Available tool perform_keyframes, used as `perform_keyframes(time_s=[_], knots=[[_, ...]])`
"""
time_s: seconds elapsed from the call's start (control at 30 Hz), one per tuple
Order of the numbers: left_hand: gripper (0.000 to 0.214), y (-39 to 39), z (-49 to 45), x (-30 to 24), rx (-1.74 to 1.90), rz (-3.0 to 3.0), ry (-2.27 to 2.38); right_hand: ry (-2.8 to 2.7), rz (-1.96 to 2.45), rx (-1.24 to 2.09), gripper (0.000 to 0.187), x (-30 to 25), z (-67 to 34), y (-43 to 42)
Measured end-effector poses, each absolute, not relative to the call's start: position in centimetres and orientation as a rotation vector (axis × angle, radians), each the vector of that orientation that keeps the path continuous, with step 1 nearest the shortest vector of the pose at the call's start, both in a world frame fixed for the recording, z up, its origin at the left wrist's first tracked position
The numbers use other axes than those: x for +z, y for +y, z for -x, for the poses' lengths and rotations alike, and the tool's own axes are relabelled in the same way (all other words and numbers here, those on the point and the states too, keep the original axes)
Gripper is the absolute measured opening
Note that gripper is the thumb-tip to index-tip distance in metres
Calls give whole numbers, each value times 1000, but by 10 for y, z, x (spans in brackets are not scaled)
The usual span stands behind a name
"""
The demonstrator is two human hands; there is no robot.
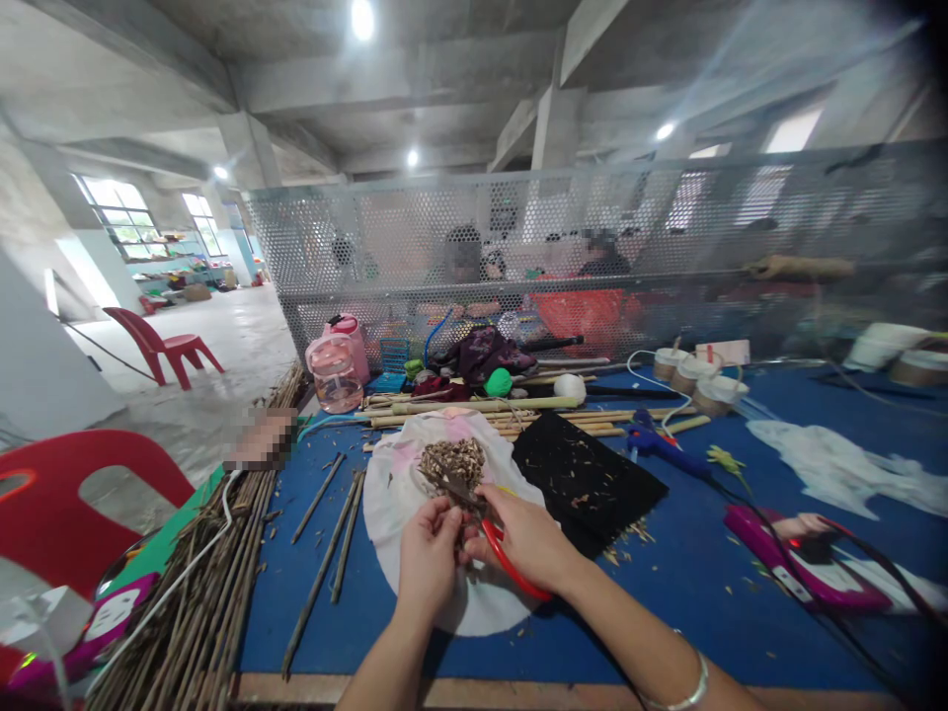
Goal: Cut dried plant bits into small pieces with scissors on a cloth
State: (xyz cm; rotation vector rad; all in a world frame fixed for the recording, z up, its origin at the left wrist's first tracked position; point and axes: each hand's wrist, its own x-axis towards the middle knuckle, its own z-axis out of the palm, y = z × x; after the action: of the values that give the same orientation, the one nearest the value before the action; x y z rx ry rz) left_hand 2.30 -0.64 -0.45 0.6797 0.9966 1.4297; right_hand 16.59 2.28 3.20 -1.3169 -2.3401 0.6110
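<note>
My right hand (527,538) grips red-handled scissors (504,558), the blades pointing up-left toward a pile of small brown cut pieces (453,461). My left hand (430,558) is closed in a pinch right beside the blades, on something small that I cannot make out. Both hands hover over a white sheet (400,484) spread on the blue table (667,583). A silver bangle (685,691) circles my right wrist.
A black cloth (585,479) lies right of the sheet. Thin sticks (326,563) and a long bundle of reeds (207,602) lie at left. A blue glue gun (656,444), tape rolls (692,380), a pink jug (335,370), red chairs (167,348) and a mesh fence (592,247) with people behind surround the table.
</note>
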Motion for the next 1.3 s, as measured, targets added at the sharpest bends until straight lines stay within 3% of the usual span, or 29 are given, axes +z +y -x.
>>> perform_keyframes(time_s=[0.23, 0.53, 0.73, 1.3], knots=[[38, -9, -24, 6, 1388, -761, 938, -2326, 1208, 611, 68, 26, -163, 23], [41, -9, -25, 7, 1415, -831, 997, -2278, 1211, 724, 34, 24, -162, 23], [45, -9, -24, 2, 1342, -825, 1057, -2288, 1298, 726, 30, 27, -165, 25], [59, -10, -22, 16, 1447, -643, 1130, -2323, 1288, 642, 56, 32, -169, 25]])
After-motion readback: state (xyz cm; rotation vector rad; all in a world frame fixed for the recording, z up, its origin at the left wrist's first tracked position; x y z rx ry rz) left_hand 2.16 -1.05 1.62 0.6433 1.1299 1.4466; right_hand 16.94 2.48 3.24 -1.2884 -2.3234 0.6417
